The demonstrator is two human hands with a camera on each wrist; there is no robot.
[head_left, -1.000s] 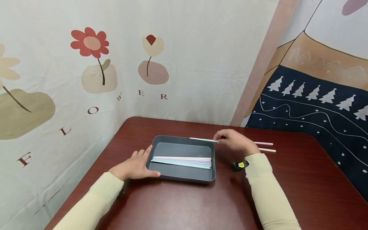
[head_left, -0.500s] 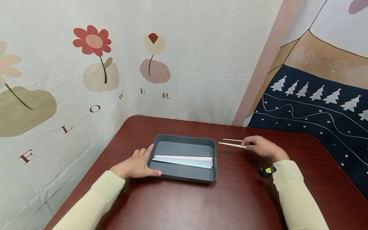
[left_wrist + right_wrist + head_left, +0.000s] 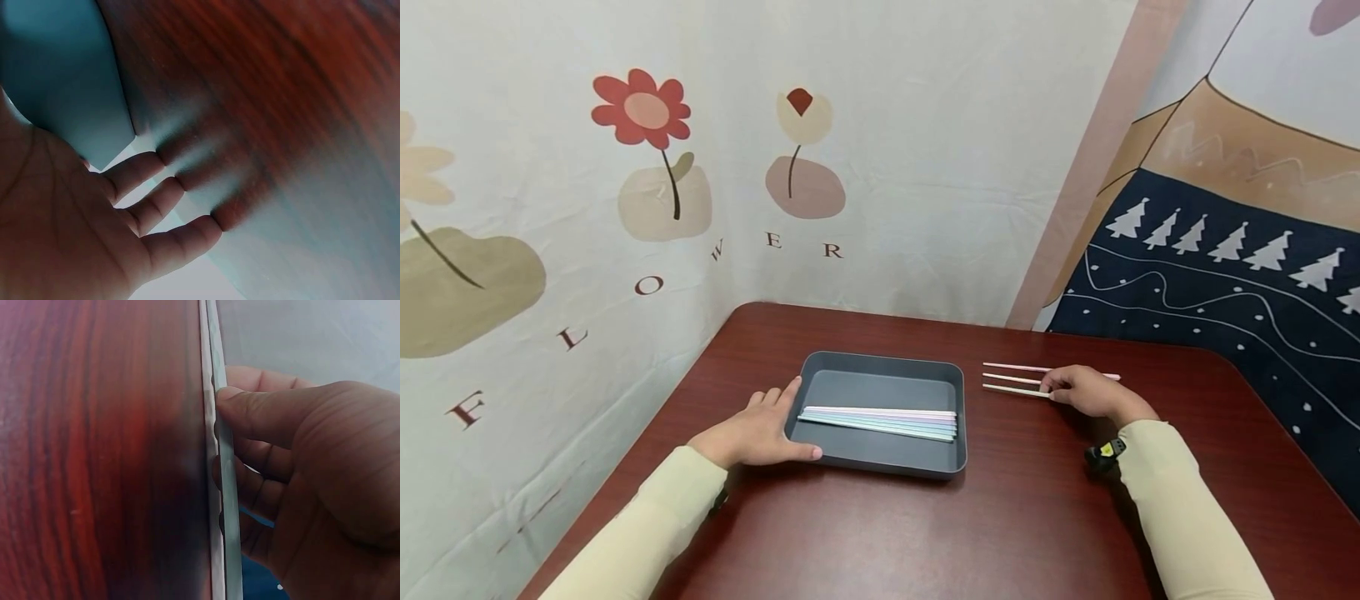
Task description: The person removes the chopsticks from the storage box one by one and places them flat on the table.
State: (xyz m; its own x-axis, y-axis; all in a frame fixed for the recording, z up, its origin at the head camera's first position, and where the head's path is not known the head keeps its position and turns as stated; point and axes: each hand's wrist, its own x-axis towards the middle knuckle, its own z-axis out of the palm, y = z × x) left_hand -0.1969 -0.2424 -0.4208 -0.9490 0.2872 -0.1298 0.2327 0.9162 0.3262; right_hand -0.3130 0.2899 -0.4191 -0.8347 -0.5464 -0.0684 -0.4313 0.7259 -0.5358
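A dark grey rectangular tray (image 3: 872,386) stands on the table with several pastel chopsticks (image 3: 880,421) lying side by side in it. At its left end my left hand (image 3: 756,435) rests, fingers spread along the wall and thumb over the front rim. To the right of the tray, my right hand (image 3: 1086,392) pinches a pale green chopstick (image 3: 1015,390) between thumb and fingers, low over the table. Just beyond it are a whitish chopstick (image 3: 1011,378) and a pink chopstick (image 3: 1013,366), partly hidden by the hand. The right wrist view shows the green chopstick (image 3: 230,506) under the thumb.
The reddish-brown table (image 3: 880,533) reaches back to a pale cloth backdrop (image 3: 925,208) printed with flowers. A dark blue printed cloth (image 3: 1210,292) hangs behind its right side. Bare table surface lies in front of the tray.
The right hand has moved right, away from the tray's back right corner, carrying the pale green chopstick, and has lowered it beside the other two. The left hand has stayed at the tray.
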